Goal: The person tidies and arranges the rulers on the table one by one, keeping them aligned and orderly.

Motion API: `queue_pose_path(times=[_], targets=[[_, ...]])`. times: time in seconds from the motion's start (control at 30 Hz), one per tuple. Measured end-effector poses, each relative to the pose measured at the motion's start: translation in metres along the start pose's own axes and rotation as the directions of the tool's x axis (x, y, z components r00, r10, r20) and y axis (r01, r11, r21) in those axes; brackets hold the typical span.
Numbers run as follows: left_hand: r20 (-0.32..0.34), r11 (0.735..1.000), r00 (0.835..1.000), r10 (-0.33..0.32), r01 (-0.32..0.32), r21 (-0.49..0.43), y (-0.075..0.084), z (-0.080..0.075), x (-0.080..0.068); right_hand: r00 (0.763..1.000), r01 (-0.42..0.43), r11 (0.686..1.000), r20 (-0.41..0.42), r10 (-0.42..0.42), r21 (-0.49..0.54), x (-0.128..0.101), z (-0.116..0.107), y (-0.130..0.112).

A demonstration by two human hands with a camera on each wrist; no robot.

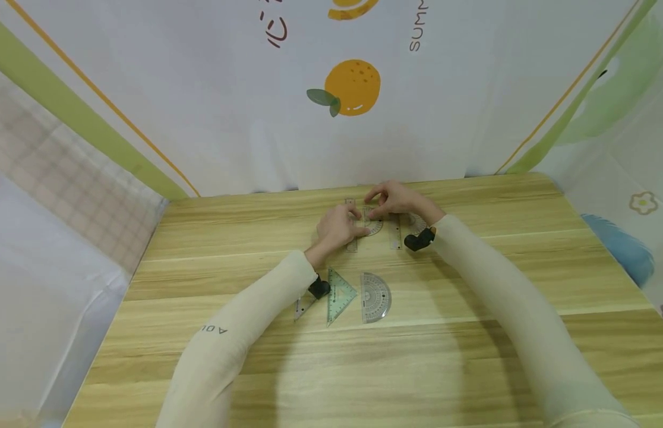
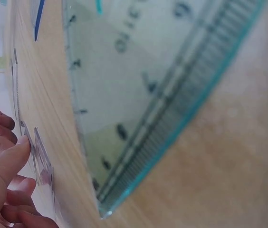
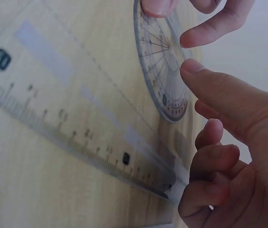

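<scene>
At the far middle of the wooden table (image 1: 470, 333) both hands meet over a small clear protractor (image 1: 372, 226) (image 3: 165, 71). It lies beside a clear straight ruler (image 1: 352, 242). My left hand (image 1: 358, 221) (image 2: 10, 166) has its fingers curled and its thumb tip on the protractor's clear edge (image 2: 39, 156). The thumb and curled fingers of my right hand (image 1: 375, 205) (image 3: 191, 57) touch its curved rim. A fingertip (image 3: 157, 5) presses on its top. A second straight ruler (image 1: 395, 235) (image 3: 77, 128) lies flat under my right wrist.
Another protractor (image 1: 416, 223) lies by the right wrist. Nearer me lie a green-tinted set square (image 1: 339, 294) (image 2: 138, 95), a larger protractor (image 1: 375, 297) and a second set square (image 1: 305, 306) partly under my left forearm. Printed cloth walls (image 1: 331, 119) enclose the table.
</scene>
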State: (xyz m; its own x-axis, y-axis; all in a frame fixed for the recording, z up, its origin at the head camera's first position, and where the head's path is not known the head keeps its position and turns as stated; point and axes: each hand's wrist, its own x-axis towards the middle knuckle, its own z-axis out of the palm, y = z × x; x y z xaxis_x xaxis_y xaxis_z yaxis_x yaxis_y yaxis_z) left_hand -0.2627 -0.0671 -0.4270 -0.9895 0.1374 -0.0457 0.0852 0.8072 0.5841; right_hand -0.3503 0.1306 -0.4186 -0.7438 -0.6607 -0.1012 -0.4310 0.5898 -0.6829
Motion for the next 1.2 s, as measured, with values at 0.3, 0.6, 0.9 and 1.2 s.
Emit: queue_pose_path(times=[0.3, 0.6, 0.9, 1.2], targets=[[-0.018, 1.000, 1.000, -0.014, 0.014, 0.015, 0.001, 0.002, -0.001, 0.999, -0.030, 0.999, 0.008, 0.031, -0.036, 0.001, 0.000, -0.002], [-0.025, 0.999, 1.000, -0.017, 0.018, 0.040, 0.002, 0.002, 0.000, 0.999, -0.047, 0.998, -0.002, 0.047, -0.047, -0.001, 0.000, -0.007], [-0.018, 0.999, 1.000, -0.017, 0.018, 0.036, 0.003, 0.000, -0.002, 0.998, -0.055, 0.997, 0.025, 0.056, -0.057, 0.000, -0.002, -0.011], [-0.006, 0.999, 1.000, -0.027, 0.027, 0.032, 0.004, 0.000, -0.001, 0.998, -0.047, 0.998, 0.039, 0.049, -0.035, -0.002, -0.002, -0.013]])
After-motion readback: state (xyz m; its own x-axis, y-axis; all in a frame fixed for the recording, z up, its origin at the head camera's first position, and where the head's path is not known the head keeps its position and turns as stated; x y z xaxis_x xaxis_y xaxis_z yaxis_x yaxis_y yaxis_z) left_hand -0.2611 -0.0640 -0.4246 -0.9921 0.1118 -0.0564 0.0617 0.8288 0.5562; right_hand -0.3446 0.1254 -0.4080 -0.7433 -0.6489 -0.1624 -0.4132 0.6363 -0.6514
